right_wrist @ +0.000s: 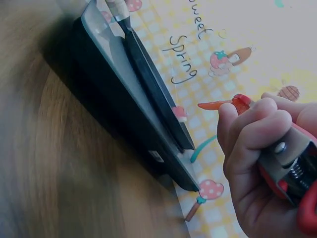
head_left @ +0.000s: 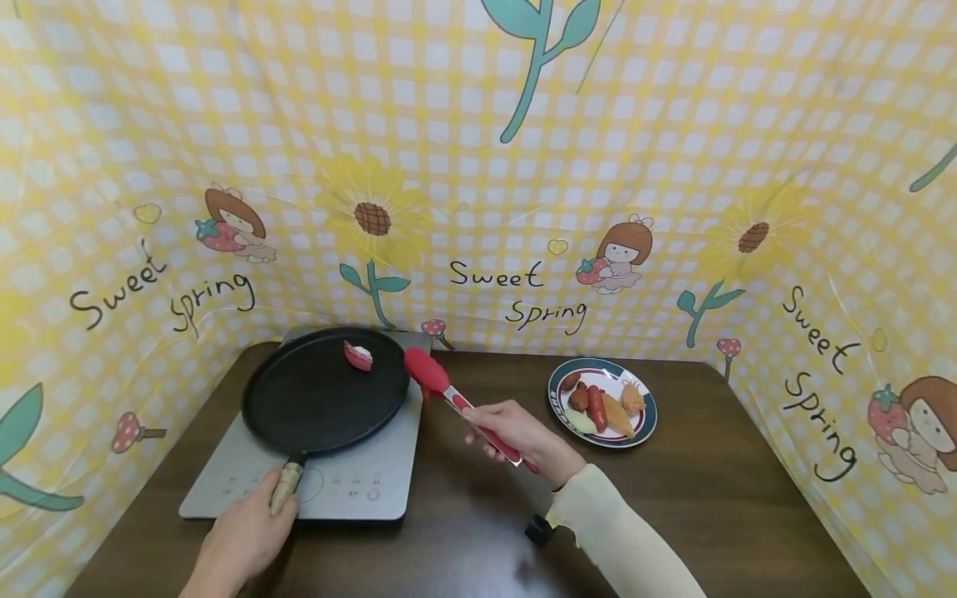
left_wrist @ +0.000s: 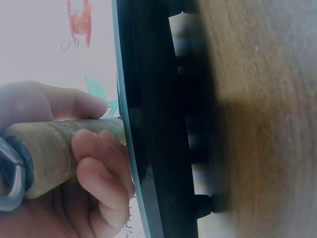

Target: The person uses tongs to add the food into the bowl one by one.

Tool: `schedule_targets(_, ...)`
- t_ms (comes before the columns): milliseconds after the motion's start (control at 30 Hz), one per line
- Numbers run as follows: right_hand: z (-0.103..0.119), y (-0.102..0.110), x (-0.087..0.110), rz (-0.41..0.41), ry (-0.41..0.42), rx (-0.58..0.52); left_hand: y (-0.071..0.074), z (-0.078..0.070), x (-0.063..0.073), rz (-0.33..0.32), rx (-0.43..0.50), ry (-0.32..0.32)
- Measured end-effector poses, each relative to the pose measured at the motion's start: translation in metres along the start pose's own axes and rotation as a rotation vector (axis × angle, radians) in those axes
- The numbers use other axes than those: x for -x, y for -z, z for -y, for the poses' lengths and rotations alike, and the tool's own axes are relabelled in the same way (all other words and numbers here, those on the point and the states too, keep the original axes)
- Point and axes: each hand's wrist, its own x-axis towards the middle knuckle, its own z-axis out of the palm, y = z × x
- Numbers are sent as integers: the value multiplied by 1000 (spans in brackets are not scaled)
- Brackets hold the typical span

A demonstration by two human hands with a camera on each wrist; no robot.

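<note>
My left hand (head_left: 250,525) grips the tan handle (head_left: 287,488) of a round black frying pan (head_left: 314,407); the left wrist view shows its fingers curled around the handle (left_wrist: 54,148). In the pan, near its far right rim, lies a small red-and-white piece of food (head_left: 359,357). My right hand (head_left: 516,432) holds red-and-silver kitchen tongs (head_left: 478,422), their red heads (head_left: 426,370) just right of the pan's rim. A small orange piece (left_wrist: 81,20) shows between the tong heads in the left wrist view; its kind is unclear.
Beneath the pan is a flat silver induction cooker (head_left: 392,473) on a dark wooden table (head_left: 463,531). At the right stands a plate (head_left: 555,403) bearing a sausage (head_left: 596,409) and several other foods. A small black object (head_left: 538,530) is near my right sleeve. Yellow-checked cloth surrounds the table.
</note>
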Motion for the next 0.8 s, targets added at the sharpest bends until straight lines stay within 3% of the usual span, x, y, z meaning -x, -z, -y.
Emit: schedule_targets(800, 18, -41, -36, -1, 3, 129, 0, -3, 1, 3, 17, 49)
